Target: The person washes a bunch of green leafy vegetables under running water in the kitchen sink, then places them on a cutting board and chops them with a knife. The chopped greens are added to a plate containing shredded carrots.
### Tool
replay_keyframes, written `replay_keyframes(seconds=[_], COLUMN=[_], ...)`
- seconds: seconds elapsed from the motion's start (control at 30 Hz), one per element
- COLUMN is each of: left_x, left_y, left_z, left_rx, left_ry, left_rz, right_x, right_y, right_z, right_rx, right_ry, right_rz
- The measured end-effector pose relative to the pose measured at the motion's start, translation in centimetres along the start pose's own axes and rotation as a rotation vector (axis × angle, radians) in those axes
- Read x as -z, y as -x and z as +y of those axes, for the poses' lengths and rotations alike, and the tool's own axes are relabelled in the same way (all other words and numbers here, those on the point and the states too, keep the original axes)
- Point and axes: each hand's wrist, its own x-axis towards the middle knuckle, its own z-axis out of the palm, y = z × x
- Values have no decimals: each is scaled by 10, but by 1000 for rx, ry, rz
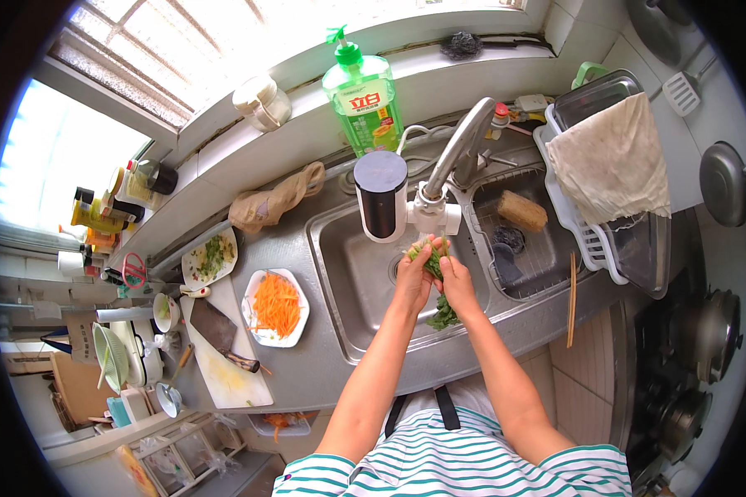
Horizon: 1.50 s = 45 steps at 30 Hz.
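Both hands are together over the left basin of a stainless steel sink (354,273), just below the faucet (451,149) and its white and black attachment (382,197). My left hand (414,276) holds the stems of a bunch of leafy green herbs (442,314). My right hand (459,282) grips the same bunch from the other side, and its leaves hang down towards me. Left of the sink, shredded carrot (275,305) lies on a white plate (301,323). A cleaver (214,324) rests on a white cutting board (239,382).
A plate of chopped greens (189,264) and a cloth (273,202) lie at the left. Behind stands a green soap bottle (362,99). The right basin (534,267) holds a sponge (522,211). Chopsticks (572,301) lie near a white dish rack (587,242); pots (705,329) stand far right.
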Motion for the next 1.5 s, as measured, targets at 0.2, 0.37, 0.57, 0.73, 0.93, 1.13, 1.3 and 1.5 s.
replay_keyframes(seconds=[0.2, 0.37, 0.57, 0.73, 0.93, 1.13, 1.3, 1.5], left_x=[9, -6, 1, -6, -1, -5, -9, -9], left_y=[-6, -1, 1, 4, -2, -3, -2, -2], left_z=[-5, -3, 4, 8, 4, 1, 3, 2], left_rx=[-60, -91, -72, -68, -103, -141, -138, -149], left_ry=[-50, -133, -101, -154, -224, -235, -229, -309], left_rz=[47, 75, 34, 34, 49, 144, 158, 200], right_x=[-6, -5, -2, -5, -5, -5, -5, -5], right_y=[7, 2, 3, 8, 6, 5, 3, 5], right_z=[-14, 6, -10, -14, -7, -9, -4, -10], right_rx=[17, 166, -62, -54, -32, -13, -51, -49], right_ry=[134, 318, 157, 76, 130, 218, 87, 129], right_rz=[-16, 51, -96, -60, -88, -108, -139, -154])
